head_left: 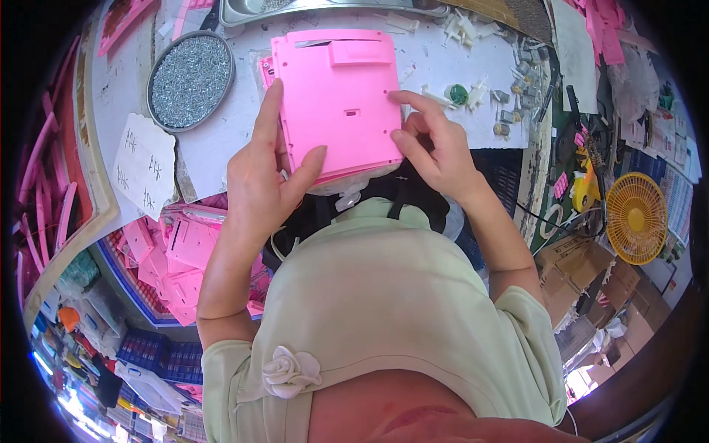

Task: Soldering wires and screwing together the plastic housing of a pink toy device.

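A flat pink plastic panel [325, 111] lies near the front edge of the table, with small holes along its sides, a slot in the middle and a raised block at its far end. More pink plastic shows beneath it. My left hand [267, 162] grips the panel's left side, its thumb resting on top near the front corner. On the right side, my right hand [436, 144] holds the edge between thumb and bent fingers. Clear plastic wrap [353, 193] sticks out under the panel's front edge. Some fingers of both hands are hidden by the panel.
A round tray of small metal screws [190, 81] stands at the left, above a white paper with handwriting [144, 164]. White plastic parts, a green round piece [457, 94] and small motors [509, 116] lie at the right. A crate of pink parts [177, 258] is lower left; a yellow fan [636, 218] stands far right.
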The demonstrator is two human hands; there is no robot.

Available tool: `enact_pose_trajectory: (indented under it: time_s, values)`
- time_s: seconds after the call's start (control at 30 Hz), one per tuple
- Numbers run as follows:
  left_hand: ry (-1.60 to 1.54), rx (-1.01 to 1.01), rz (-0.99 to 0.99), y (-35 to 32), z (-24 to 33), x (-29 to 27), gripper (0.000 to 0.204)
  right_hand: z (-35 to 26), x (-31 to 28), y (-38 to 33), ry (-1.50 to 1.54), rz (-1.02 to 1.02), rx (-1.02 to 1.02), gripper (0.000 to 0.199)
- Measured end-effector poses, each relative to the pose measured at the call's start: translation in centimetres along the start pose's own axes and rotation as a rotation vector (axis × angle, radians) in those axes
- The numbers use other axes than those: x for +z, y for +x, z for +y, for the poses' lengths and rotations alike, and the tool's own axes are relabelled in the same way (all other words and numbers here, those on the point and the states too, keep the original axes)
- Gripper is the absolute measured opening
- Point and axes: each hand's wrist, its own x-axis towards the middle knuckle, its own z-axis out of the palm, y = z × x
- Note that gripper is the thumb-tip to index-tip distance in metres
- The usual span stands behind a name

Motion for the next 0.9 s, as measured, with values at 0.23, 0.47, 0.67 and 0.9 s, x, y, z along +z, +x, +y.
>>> enact_pose_trajectory:
  time_s: [0.23,0.47,0.67,0.9]
  values:
    - [0.059,-0.160,0.014,-2.8,0.7,0.0,0.072,-0.3,-0.8,1.6,-0.204,-0.157,-0.122,0.054]
    - [-0.037,-0.167,0.031,-3.8,-0.8,0.3,0.064,-1.8,-0.5,2.3,-0.347,-0.183,-0.205,0.055]
    - [-0.035,-0.211,0.003,-3.6,-1.3,-0.1,0.063,-3.6,-0.6,2.7,-0.598,-0.199,-0.233,0.052]
    - [-0.090,-0.073,0.059,-0.1,-5.5,-5.2,0.037,-6.6,-3.2,5.8,-0.721,-0.468,-0.154,0.044]
